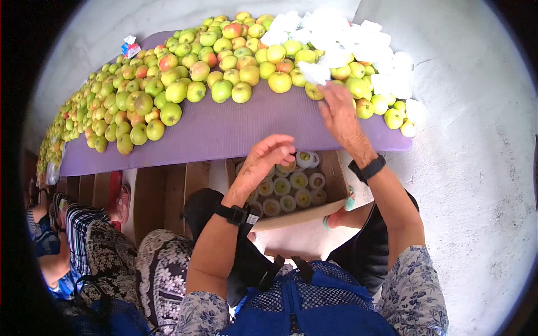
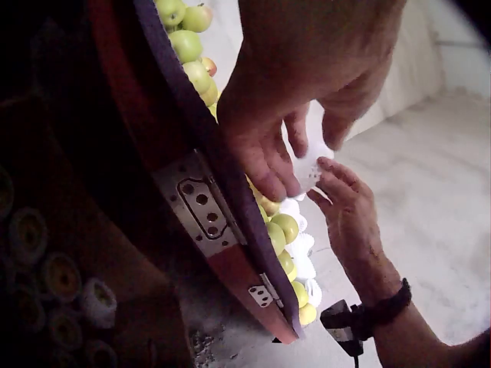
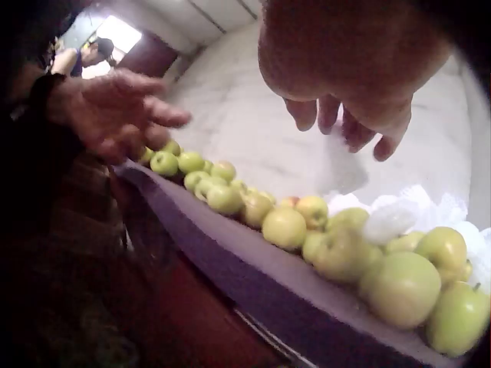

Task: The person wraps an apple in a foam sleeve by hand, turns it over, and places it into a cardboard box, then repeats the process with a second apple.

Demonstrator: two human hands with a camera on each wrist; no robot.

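The right hand (image 1: 343, 115) pinches a white foam net (image 1: 315, 73) at its fingertips, above the apples (image 1: 279, 82) near the table's front edge. That net (image 3: 341, 162) hangs blurred below the right hand (image 3: 349, 69) in the right wrist view. The left hand (image 1: 264, 161) hovers at the table edge over a box, fingers loosely bent and holding nothing. In the left wrist view, the left hand (image 2: 307, 84) overlaps the net (image 2: 311, 146) in the picture, with the right hand (image 2: 353, 226) beyond it. More white nets (image 1: 328, 28) lie piled on the apples at the right.
Below the purple tabletop (image 1: 224, 126), an open cardboard box (image 1: 297, 217) holds several net-wrapped apples (image 1: 282, 186). Another cardboard box (image 1: 151, 196) stands to its left. Another person's patterned clothing (image 1: 112, 246) is at the lower left. A small packet (image 1: 130, 47) lies behind the apples.
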